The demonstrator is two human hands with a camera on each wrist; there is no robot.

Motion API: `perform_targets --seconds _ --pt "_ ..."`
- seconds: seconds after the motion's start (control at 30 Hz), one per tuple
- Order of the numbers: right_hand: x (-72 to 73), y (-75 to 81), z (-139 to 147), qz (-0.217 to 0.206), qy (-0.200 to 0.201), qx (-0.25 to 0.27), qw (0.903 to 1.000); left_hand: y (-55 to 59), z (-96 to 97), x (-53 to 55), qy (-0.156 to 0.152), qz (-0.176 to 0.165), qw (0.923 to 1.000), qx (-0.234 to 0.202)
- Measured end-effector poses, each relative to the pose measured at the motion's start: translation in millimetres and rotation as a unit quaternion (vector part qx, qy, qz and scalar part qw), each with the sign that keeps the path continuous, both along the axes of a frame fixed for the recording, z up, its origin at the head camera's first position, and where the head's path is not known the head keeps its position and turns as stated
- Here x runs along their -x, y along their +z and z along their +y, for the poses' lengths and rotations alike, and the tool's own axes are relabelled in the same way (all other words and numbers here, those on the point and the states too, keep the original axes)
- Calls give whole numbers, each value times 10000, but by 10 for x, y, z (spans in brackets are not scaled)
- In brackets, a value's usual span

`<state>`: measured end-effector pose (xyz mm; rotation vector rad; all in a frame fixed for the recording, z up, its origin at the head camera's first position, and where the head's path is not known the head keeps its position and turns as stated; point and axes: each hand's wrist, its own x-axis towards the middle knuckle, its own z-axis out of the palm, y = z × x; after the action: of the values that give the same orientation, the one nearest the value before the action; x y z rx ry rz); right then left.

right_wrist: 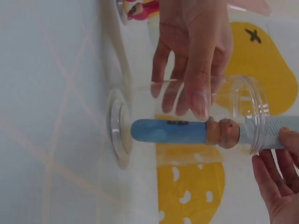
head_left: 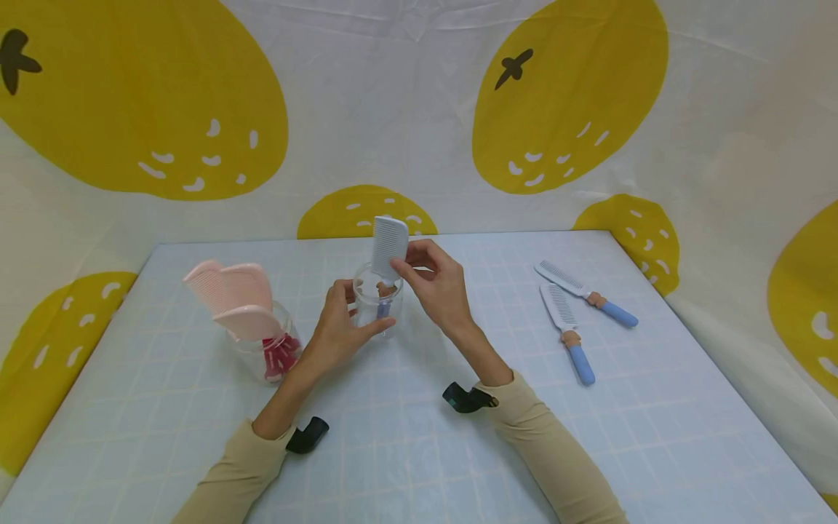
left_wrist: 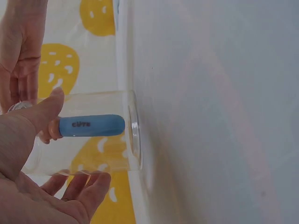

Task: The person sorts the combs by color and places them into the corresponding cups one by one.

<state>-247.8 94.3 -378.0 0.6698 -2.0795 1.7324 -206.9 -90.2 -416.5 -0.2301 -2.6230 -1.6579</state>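
The left hand (head_left: 339, 327) has its thumb and fingers curled round a clear jar (head_left: 368, 306), which is upright near the middle of the table (head_left: 406, 451). The right hand (head_left: 440, 287), just to the right and farther off, pinches a white-headed comb (head_left: 390, 244) between thumb and fingers, by the head just above the jar's rim. That comb is upright, its toothed head above the rim and its blue handle (left_wrist: 93, 125) down inside the jar (lettering shows on it in the left wrist view); whether the handle's tip touches the bottom I cannot tell.

To the left, near the left forearm, a 2nd jar (head_left: 245, 356) holds pink combs (head_left: 247, 287), with 3 heads showing above the rim and red handles (head_left: 281, 356) down inside. On the right side of the table, well apart from the hands, lie 2 more combs with blue handles: a nearer comb (head_left: 559, 309) and a farther comb (head_left: 566, 279). On the far side hangs a white cloth (head_left: 380, 109) printed with yellow fruit.
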Motion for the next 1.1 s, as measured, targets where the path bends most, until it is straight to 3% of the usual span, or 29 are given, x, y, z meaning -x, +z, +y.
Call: perform_targets --seconds 0.43,1.1 --pt "-3 -23 13 -408 -182 -354 9984 0 12 3 4 -11 10000 85" --pt "33 10 264 -534 -192 -555 9968 9 23 -13 126 -160 9997 104"
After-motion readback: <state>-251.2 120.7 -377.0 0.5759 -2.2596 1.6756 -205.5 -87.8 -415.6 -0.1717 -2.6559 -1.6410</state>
